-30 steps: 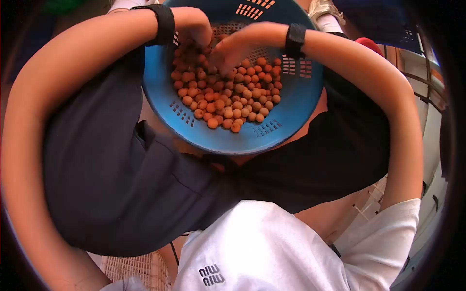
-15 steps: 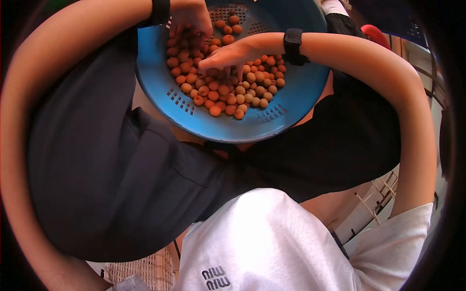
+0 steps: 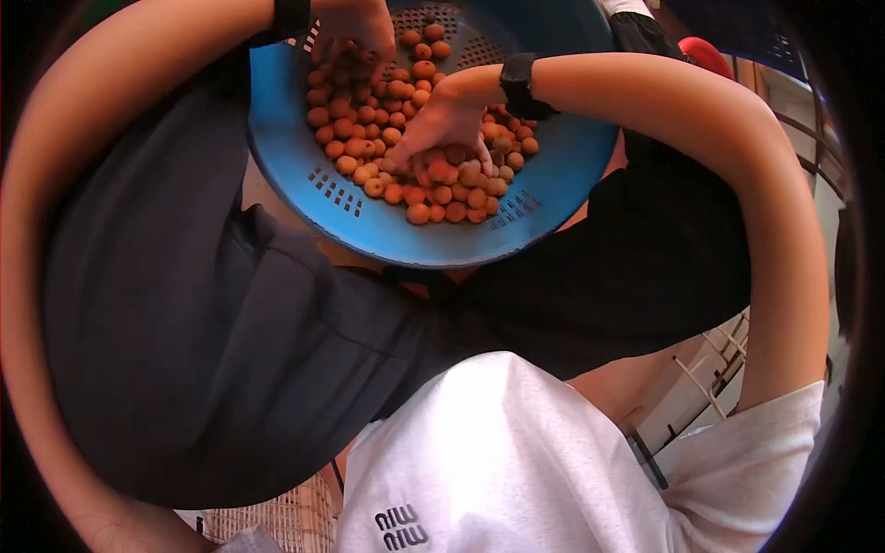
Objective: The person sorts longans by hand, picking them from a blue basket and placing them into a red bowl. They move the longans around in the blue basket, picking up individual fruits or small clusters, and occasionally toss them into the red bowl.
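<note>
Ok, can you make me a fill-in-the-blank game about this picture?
1. The basin holding the small fruit-like balls is coloured ____.
2. The hand nearer the shirt is the ____ one.
3. The wristband beside that hand is coloured ____.

Missing words: blue; right; black.

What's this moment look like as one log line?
left hand: among fruit | right hand: among fruit, fingers spread | fruit: loose in basket | basket: blue, with holes

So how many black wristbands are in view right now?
2: one wristband behind the left hand, cut off by the top edge; the other wristband behind the right hand, which is among the round brown fruit. No others show.
</note>
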Available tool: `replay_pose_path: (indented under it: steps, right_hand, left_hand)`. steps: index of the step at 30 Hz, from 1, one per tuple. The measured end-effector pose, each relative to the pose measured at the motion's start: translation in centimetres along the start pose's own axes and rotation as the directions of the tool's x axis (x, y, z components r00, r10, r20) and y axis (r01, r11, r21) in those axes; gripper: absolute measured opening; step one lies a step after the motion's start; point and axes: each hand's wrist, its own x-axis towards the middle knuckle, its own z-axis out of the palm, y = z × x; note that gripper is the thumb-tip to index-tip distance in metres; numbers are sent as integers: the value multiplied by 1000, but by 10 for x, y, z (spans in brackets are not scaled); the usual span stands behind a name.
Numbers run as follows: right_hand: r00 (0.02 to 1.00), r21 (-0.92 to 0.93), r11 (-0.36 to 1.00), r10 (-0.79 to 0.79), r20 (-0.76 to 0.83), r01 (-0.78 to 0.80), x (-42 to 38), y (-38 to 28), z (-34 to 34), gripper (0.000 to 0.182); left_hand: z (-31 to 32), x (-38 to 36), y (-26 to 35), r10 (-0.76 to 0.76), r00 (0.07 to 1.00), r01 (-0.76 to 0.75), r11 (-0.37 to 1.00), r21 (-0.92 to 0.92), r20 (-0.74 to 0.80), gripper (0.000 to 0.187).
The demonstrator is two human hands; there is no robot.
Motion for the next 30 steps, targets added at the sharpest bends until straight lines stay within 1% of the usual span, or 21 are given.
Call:
replay_pose_path:
  steps: [1,3,4,6,7,9,10,12,13,14,15,17,18,21,23,24,25,27,28,29,30]
  right_hand:
    - [992,121,985,114,48,-119,-3,-5,3,40]
    - [993,171,981,81,88,-95,-1,3,4,35]
    - [992,194,977,65,108,-85,2,9,5,32]
    - [987,89,996,-15,162,1,14,23,3,34]
    - [979,39,998,-53,195,46,13,22,5,35]
    - [940,128,992,-30,340,-15,7,20,-2,40]
    - [913,169,984,-24,408,-49,4,19,-5,43]
    - [921,297,955,-125,369,10,0,20,-10,43]
    - [922,361,932,-175,345,42,-2,19,-13,43]
    - [925,399,915,-208,318,69,-3,19,-18,37]
    - [960,395,912,-204,194,114,-10,16,-19,35]
    - [980,377,905,-189,-64,200,-30,7,-19,31]
    - [989,446,883,-143,-47,149,-28,7,-27,29]
    - [917,307,890,-237,-320,337,-45,4,-20,33]
    - [946,451,834,-255,-198,319,-50,9,-27,36]
    - [953,520,799,-268,-140,302,-50,14,-32,37]
    - [954,587,760,-286,-84,280,-51,21,-36,38]
    - [943,579,746,-289,-167,331,-51,34,-41,42]
    - [934,573,738,-290,-207,356,-55,38,-41,44]
    - [929,606,706,-315,-194,365,-59,43,-41,43]
    - [923,636,675,-340,-181,374,-65,49,-42,42]
  left_hand:
    - [-1,8,3,-69,997,63,991,120,47,43]
    - [-4,33,12,-216,971,165,918,362,104,41]
    - [-6,35,14,-226,962,151,909,389,153,40]
    - [-7,36,17,-246,937,115,889,443,250,40]
    - [-8,34,18,-222,926,69,895,440,306,40]
    - [-12,26,21,-173,894,-23,904,427,413,42]
    - [-15,36,13,-167,901,-37,890,454,401,41]
    - [-17,54,0,-158,912,-62,859,509,378,40]
    - [-17,52,2,-222,926,60,884,463,304,40]
    - [-9,23,20,-292,928,181,896,405,231,39]
    - [-6,8,31,-366,917,297,893,338,161,39]
    - [-19,50,8,-188,948,7,817,577,255,41]
    - [-23,66,1,-108,942,-141,733,666,319,42]
    - [-21,48,15,-237,935,32,799,600,266,43]
    - [-15,57,18,-127,879,-237,720,652,459,28]
    - [-18,75,-1,29,805,-534,472,702,593,25]
    - [-16,61,4,12,866,-407,596,692,499,24]
    - [-10,32,17,-25,956,-151,813,562,293,21]
    - [-6,32,21,-128,962,-5,876,483,242,20]
    - [-6,33,27,-235,951,142,910,389,201,18]
    - [-3,33,30,-290,950,233,905,356,118,16]
